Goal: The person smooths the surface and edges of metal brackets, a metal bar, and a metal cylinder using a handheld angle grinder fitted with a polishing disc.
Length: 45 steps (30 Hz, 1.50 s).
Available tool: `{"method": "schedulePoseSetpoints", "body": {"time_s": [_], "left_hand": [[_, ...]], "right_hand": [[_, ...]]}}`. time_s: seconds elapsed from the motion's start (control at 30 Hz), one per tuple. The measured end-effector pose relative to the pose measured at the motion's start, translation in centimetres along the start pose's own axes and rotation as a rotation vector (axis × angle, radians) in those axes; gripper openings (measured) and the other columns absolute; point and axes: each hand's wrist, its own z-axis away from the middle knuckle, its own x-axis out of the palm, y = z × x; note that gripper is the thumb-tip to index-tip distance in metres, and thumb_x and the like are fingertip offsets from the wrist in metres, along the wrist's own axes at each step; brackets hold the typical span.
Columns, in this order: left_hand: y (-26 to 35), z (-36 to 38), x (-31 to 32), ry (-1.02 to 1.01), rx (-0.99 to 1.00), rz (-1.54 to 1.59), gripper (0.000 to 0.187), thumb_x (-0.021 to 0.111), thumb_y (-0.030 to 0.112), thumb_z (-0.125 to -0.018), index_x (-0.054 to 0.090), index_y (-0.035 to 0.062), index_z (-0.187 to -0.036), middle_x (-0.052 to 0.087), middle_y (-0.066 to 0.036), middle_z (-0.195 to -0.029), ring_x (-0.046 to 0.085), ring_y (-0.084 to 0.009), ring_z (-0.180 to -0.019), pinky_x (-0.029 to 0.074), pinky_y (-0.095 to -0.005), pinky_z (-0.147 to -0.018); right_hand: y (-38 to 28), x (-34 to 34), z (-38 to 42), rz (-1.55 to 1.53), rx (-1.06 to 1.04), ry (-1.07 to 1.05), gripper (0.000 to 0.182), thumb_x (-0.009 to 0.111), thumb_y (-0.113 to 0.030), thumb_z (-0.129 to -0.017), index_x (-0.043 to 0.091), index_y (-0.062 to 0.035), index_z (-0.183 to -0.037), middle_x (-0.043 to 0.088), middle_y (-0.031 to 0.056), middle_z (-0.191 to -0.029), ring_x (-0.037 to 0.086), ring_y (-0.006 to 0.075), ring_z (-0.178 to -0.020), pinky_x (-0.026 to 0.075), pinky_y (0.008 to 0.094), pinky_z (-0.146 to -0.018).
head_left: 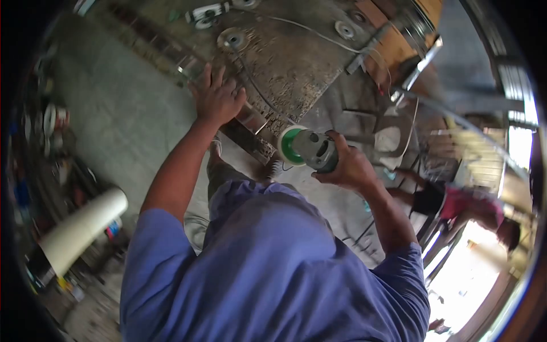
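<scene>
My right hand [354, 166] is wrapped around the body of a grey angle grinder [317, 150]. A round pad with a green face [292, 145] is fitted to its head, right at the edge of the worn workbench [290, 62]. My left hand [219, 98] lies with its fingers spread on a long, flat metal bar [249, 118] running along the bench's near side. The bar has a brownish, partly shiny surface. Close under the pad, a toothed metal edge [277, 169] shows near my legs.
Grinding discs [233, 39] and another power tool [207, 13] lie on the bench, with a cord [256, 85] across it. A person in a red top [468, 204] bends at the right. To the left, a large cream roll [85, 231] rests among clutter.
</scene>
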Motion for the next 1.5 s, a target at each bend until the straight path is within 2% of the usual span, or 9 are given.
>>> {"method": "schedulePoseSetpoints", "body": {"time_s": [0.07, 0.17, 0.27, 0.5, 0.57, 0.87, 1.2, 1.3, 1.5], "left_hand": [[0.7, -0.1, -0.6, -0.093, -0.153, 0.082, 0.043, 0.055, 0.050, -0.094, 0.073, 0.0149, -0.111, 0.041, -0.008, -0.158, 0.018, -0.0351, -0.155, 0.030, -0.0712, -0.111], [0.5, -0.1, -0.4, -0.143, -0.171, 0.106, 0.043, 0.056, 0.049, -0.094, 0.072, 0.0164, -0.117, 0.043, -0.006, -0.156, 0.015, -0.0343, -0.156, 0.035, -0.0710, -0.107], [0.4, 0.2, -1.3, -0.249, -0.179, 0.110, 0.046, 0.051, 0.050, -0.097, 0.069, 0.0217, -0.129, 0.040, -0.005, -0.160, 0.011, -0.0325, -0.157, 0.029, -0.0708, -0.113], [0.6, 0.4, -1.5, -0.248, -0.183, 0.083, 0.046, 0.050, 0.050, -0.097, 0.070, 0.0223, -0.129, 0.045, -0.005, -0.155, 0.012, -0.0325, -0.157, 0.033, -0.0683, -0.111], [0.7, 0.7, -1.5, -0.230, -0.195, 0.133, 0.046, 0.053, 0.049, -0.095, 0.071, 0.0193, -0.124, 0.047, -0.007, -0.153, 0.011, -0.0341, -0.157, 0.031, -0.0674, -0.113], [0.5, 0.6, -1.7, -0.262, -0.169, 0.153, 0.048, 0.051, 0.050, -0.095, 0.070, 0.0196, -0.127, 0.047, -0.007, -0.153, 0.008, -0.0360, -0.157, 0.028, -0.0712, -0.114], [0.2, 0.8, -0.7, -0.166, -0.140, 0.161, 0.046, 0.054, 0.051, -0.093, 0.075, 0.0194, -0.119, 0.053, -0.008, -0.147, 0.011, -0.0383, -0.157, 0.030, -0.0746, -0.109], [0.3, 0.9, -0.2, -0.136, -0.147, 0.151, 0.045, 0.055, 0.051, -0.092, 0.076, 0.0201, -0.117, 0.055, -0.008, -0.144, 0.012, -0.0387, -0.156, 0.030, -0.0757, -0.107], [0.0, 0.9, -0.2, -0.122, -0.141, 0.181, 0.043, 0.057, 0.049, -0.091, 0.075, 0.0215, -0.118, 0.057, -0.007, -0.142, 0.013, -0.0386, -0.156, 0.032, -0.0769, -0.105]], "right_hand": [[-0.8, -1.0, -1.5, 0.107, -0.065, -0.097, 0.104, 0.089, -0.043, -0.067, 0.035, -0.0108, -0.149, 0.069, 0.0294, -0.107, 0.069, 0.0457, -0.102, 0.054, 0.0492, -0.090], [-1.9, -1.3, -3.1, 0.238, -0.157, -0.168, 0.103, 0.089, -0.043, -0.067, 0.035, -0.0105, -0.148, 0.070, 0.0302, -0.103, 0.070, 0.0464, -0.098, 0.055, 0.0500, -0.088], [-2.5, -1.8, -4.9, 0.307, -0.229, -0.183, 0.100, 0.090, -0.040, -0.065, 0.039, -0.0101, -0.146, 0.071, 0.0275, -0.103, 0.071, 0.0449, -0.097, 0.056, 0.0492, -0.087], [-3.1, -1.4, -8.6, 0.287, -0.445, -0.239, 0.103, 0.089, -0.042, -0.065, 0.036, -0.0058, -0.146, 0.070, 0.0292, -0.101, 0.070, 0.0462, -0.099, 0.056, 0.0494, -0.087], [-4.0, -1.4, -8.7, 0.298, -0.456, -0.285, 0.103, 0.090, -0.042, -0.065, 0.036, -0.0060, -0.145, 0.071, 0.0283, -0.102, 0.070, 0.0459, -0.100, 0.056, 0.0496, -0.087], [-4.3, -2.0, -9.6, 0.325, -0.400, -0.342, 0.103, 0.091, -0.039, -0.065, 0.036, -0.0059, -0.146, 0.071, 0.0282, -0.107, 0.070, 0.0450, -0.103, 0.055, 0.0478, -0.091], [-6.2, -3.4, -11.0, 0.335, -0.335, -0.397, 0.102, 0.092, -0.039, -0.063, 0.040, -0.0024, -0.142, 0.070, 0.0297, -0.107, 0.070, 0.0444, -0.104, 0.055, 0.0452, -0.092], [-7.7, -3.5, -11.1, 0.343, -0.293, -0.447, 0.105, 0.093, -0.036, -0.061, 0.039, -0.0031, -0.145, 0.070, 0.0266, -0.113, 0.071, 0.0386, -0.106, 0.054, 0.0403, -0.094], [-7.9, -3.4, -11.5, 0.365, -0.400, -0.454, 0.104, 0.091, -0.038, -0.063, 0.038, 0.0001, -0.145, 0.071, 0.0284, -0.107, 0.071, 0.0418, -0.103, 0.056, 0.0430, -0.092]]}}
